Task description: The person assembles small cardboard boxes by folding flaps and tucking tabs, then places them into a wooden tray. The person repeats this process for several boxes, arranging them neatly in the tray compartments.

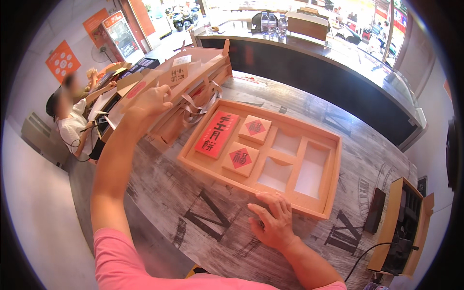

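A shallow orange-brown cardboard tray lies on the table in front of me. In its left part is a long red box with dark lettering. Beside that sit two small square boxes, a far one and a near one, each with a red diamond label. White-floored compartments make up the tray's right part. My right hand is open, fingers spread, fingertips at the tray's near edge. Farther left, my left hand reaches over brown carrier bags with ribbon handles, its thumb and fingers apart.
Two people work over open boxes at the far left. An open carton with a cable and a dark oblong object are at the right. Behind the table runs a counter carrying water bottles and a box.
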Available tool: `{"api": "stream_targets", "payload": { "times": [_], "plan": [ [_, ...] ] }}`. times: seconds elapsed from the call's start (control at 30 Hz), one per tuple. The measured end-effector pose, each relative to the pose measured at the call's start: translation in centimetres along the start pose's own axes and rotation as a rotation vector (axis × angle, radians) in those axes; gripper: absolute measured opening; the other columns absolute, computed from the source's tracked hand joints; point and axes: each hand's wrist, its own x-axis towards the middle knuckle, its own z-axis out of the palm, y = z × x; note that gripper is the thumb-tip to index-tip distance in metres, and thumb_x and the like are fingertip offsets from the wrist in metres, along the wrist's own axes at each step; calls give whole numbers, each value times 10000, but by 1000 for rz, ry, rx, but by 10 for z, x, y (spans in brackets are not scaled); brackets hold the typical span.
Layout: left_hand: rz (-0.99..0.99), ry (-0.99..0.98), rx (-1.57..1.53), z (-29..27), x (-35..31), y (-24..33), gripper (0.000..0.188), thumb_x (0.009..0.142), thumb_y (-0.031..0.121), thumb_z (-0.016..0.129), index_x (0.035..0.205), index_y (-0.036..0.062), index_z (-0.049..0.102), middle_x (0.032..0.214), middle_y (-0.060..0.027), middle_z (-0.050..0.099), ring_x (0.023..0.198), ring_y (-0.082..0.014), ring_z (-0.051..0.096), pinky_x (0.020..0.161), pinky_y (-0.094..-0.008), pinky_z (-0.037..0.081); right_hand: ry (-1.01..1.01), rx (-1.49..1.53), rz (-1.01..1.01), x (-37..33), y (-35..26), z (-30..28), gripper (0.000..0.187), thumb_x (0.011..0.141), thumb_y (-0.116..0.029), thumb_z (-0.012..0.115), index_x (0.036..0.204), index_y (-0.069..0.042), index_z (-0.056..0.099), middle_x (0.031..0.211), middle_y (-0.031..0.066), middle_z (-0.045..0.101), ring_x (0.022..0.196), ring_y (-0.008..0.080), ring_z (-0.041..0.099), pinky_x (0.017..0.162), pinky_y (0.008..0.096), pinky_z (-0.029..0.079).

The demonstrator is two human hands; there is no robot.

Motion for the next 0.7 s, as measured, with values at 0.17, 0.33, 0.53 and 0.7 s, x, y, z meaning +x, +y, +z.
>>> {"api": "stream_targets", "payload": {
  "times": [0.17,0.33,0.53,0.7],
  "plan": [
    [45,81,-2,-12,19,-23,487,934,228,758,1385,94,633,1240,-188,747,1171,-354,715,1012,-454,554,-1,-2,-11,2,-1,0,455,775,-173,827,1218,-167,723,1373,93,617,1294,329,593,1127,543,423],
    [158,246,209,-5,56,-24,610,931,167,748,1513,140,568,1380,-188,672,1238,-335,689,1069,-465,541,-10,-12,-11,0,1,1,451,783,-175,825,1223,-171,726,1379,89,617,1294,325,593,1128,543,422],
    [110,-82,339,-20,91,21,696,926,33,691,1545,317,545,1434,-131,656,1293,-331,667,1087,-462,534,-27,-18,12,-4,2,0,397,859,-206,777,1253,-178,736,1414,89,619,1313,317,583,1139,497,421],
    [159,-144,349,8,124,2,644,915,14,679,1486,296,590,1303,-111,732,1271,-333,682,1038,-457,551,-36,3,21,-3,1,-2,404,864,-205,771,1265,-176,727,1419,97,619,1334,313,580,1167,502,412]
  ]
}}
